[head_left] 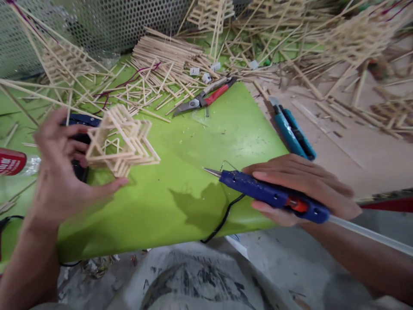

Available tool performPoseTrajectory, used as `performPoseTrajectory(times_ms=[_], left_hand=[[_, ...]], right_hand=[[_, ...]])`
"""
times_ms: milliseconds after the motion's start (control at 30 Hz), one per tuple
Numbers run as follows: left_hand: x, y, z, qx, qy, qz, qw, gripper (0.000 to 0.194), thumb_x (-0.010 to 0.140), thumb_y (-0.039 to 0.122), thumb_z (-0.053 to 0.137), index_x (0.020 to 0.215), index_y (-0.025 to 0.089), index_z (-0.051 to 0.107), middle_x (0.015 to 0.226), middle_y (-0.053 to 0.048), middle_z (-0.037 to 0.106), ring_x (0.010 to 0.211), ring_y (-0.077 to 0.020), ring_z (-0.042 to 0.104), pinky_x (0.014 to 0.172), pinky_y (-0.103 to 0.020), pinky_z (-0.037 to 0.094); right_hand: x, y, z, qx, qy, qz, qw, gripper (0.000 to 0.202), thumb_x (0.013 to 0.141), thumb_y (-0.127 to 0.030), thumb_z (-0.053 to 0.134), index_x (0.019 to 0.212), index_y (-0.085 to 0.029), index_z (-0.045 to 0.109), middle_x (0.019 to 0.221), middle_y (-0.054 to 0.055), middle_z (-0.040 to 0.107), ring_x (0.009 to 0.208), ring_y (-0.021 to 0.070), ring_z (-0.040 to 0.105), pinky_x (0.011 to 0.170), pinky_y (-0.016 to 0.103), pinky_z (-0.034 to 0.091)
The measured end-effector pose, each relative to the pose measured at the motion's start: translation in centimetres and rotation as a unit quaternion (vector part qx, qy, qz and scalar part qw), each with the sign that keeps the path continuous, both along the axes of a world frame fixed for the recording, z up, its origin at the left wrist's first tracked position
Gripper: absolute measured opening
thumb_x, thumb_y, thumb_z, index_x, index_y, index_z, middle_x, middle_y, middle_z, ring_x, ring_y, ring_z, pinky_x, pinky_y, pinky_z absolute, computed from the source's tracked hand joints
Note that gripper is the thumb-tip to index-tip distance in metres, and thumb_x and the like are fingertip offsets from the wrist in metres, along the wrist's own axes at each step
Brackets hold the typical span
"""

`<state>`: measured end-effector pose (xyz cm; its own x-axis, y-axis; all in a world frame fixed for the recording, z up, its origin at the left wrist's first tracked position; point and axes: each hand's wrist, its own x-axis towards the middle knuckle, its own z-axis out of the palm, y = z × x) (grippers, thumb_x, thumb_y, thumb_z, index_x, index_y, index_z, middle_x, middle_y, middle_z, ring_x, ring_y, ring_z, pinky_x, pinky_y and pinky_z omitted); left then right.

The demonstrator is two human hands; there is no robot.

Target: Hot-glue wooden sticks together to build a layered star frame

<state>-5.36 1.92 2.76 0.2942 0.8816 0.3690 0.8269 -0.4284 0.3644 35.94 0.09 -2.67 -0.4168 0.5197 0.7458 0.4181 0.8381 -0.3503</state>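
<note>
On the left, my left hand (64, 168) holds a star-shaped lattice of thin wooden sticks (124, 142) up over the green surface, its thumb at the lower edge and its fingers at the left side. My right hand (303, 185) is wrapped round a blue glue gun (264, 189), whose metal tip points left towards the lattice without touching it. A clear glue stick (371, 234) sticks out of the gun's rear end. From beneath the gun a black cable (226, 219) runs down over the table's front edge.
Red-handled cutters (206, 97) lie on the green tabletop (226, 133) before a pile of sticks (167, 54). Teal-handled tools (293, 131) rest on the brown board to the right. A red-labelled bottle (16, 162) lies far left. More stick lattices (64, 62) stand at the back.
</note>
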Motion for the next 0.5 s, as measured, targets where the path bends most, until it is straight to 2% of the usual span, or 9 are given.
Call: performPoseTrajectory(times_ms=[67, 100, 133, 167, 200, 233, 333, 367, 500], left_hand=[[-0.5, 0.1, 0.8, 0.043, -0.006, 0.008, 0.999, 0.131, 0.063, 0.074, 0.094, 0.165, 0.036, 0.021, 0.17, -0.013, 0.032, 0.141, -0.0403, 0.057, 0.074, -0.051, 0.064], [-0.5, 0.1, 0.9, -0.001, -0.009, 0.045, 0.999, 0.112, 0.081, 0.069, 0.084, 0.166, 0.038, 0.018, 0.175, -0.009, 0.024, 0.15, -0.0368, 0.051, 0.09, -0.056, 0.063], [-0.4, 0.0, 1.0, -0.016, -0.019, 0.061, 0.998, 0.105, 0.086, 0.071, 0.079, 0.166, 0.039, 0.018, 0.175, -0.009, 0.024, 0.15, -0.0359, 0.051, 0.092, -0.057, 0.063], [-0.2, -0.2, 0.8, -0.03, -0.028, 0.053, 0.998, 0.111, 0.082, 0.073, 0.081, 0.166, 0.038, 0.018, 0.169, -0.01, 0.036, 0.145, -0.0366, 0.057, 0.089, -0.056, 0.065], [0.1, -0.4, 0.5, -0.016, -0.024, 0.016, 0.999, 0.129, 0.065, 0.079, 0.089, 0.166, 0.036, 0.02, 0.155, -0.013, 0.05, 0.129, -0.0379, 0.067, 0.073, -0.051, 0.067], [0.6, -0.7, 0.0, -0.04, -0.014, 0.007, 0.999, 0.138, 0.06, 0.076, 0.094, 0.167, 0.035, 0.018, 0.15, -0.014, 0.054, 0.119, -0.0363, 0.071, 0.072, -0.05, 0.068], [2.5, -1.8, -1.6, -0.139, 0.048, 0.011, 0.989, 0.127, 0.075, 0.065, 0.091, 0.169, 0.033, 0.013, 0.154, -0.014, 0.055, 0.102, -0.0307, 0.076, 0.081, -0.05, 0.07], [3.2, -2.2, -2.1, -0.123, 0.06, -0.01, 0.991, 0.132, 0.069, 0.069, 0.093, 0.168, 0.029, 0.016, 0.148, -0.016, 0.06, 0.089, -0.0286, 0.076, 0.072, -0.049, 0.07], [5.5, -3.8, -3.7, -0.117, 0.096, -0.023, 0.988, 0.133, 0.069, 0.067, 0.095, 0.167, 0.022, 0.018, 0.145, -0.022, 0.062, 0.085, -0.0273, 0.076, 0.083, -0.051, 0.07]], right_hand=[[-0.1, -0.1, 0.0, -0.002, 0.002, -0.022, 1.0, 0.059, 0.094, -0.028, 0.077, 0.152, -0.023, 0.063, 0.092, 0.01, 0.079, 0.082, 0.0283, 0.08, 0.063, 0.043, 0.066], [-0.1, -0.1, -0.1, -0.005, 0.004, -0.034, 0.999, 0.06, 0.094, -0.028, 0.078, 0.152, -0.024, 0.063, 0.093, 0.01, 0.079, 0.081, 0.0284, 0.08, 0.063, 0.044, 0.066], [-0.1, -0.1, -0.1, -0.01, 0.007, -0.044, 0.999, 0.06, 0.094, -0.028, 0.078, 0.152, -0.025, 0.064, 0.093, 0.01, 0.079, 0.08, 0.0286, 0.079, 0.062, 0.044, 0.065], [0.0, 0.0, -0.2, -0.017, 0.009, -0.052, 0.998, 0.058, 0.094, -0.028, 0.078, 0.15, -0.026, 0.065, 0.093, 0.011, 0.08, 0.08, 0.0286, 0.079, 0.062, 0.043, 0.065], [0.1, 0.1, -0.2, -0.021, 0.011, -0.053, 0.998, 0.057, 0.093, -0.027, 0.078, 0.149, -0.026, 0.066, 0.092, 0.011, 0.08, 0.079, 0.0283, 0.078, 0.062, 0.043, 0.065], [0.2, 0.2, -0.3, -0.016, 0.018, -0.048, 0.999, 0.056, 0.092, -0.026, 0.079, 0.147, -0.024, 0.068, 0.091, 0.011, 0.08, 0.077, 0.0279, 0.078, 0.061, 0.041, 0.065], [0.5, 0.7, -0.6, 0.002, 0.04, -0.021, 0.999, 0.056, 0.088, -0.022, 0.082, 0.143, -0.019, 0.071, 0.087, 0.012, 0.08, 0.071, 0.0266, 0.077, 0.058, 0.038, 0.064], [0.6, 0.8, -0.7, 0.001, 0.043, -0.013, 0.999, 0.056, 0.087, -0.022, 0.083, 0.142, -0.018, 0.071, 0.087, 0.013, 0.08, 0.071, 0.0267, 0.077, 0.058, 0.038, 0.064], [0.3, 0.6, -0.8, -0.01, 0.042, 0.003, 0.999, 0.061, 0.088, -0.025, 0.082, 0.147, -0.022, 0.068, 0.089, 0.011, 0.081, 0.074, 0.0284, 0.08, 0.058, 0.04, 0.066]])
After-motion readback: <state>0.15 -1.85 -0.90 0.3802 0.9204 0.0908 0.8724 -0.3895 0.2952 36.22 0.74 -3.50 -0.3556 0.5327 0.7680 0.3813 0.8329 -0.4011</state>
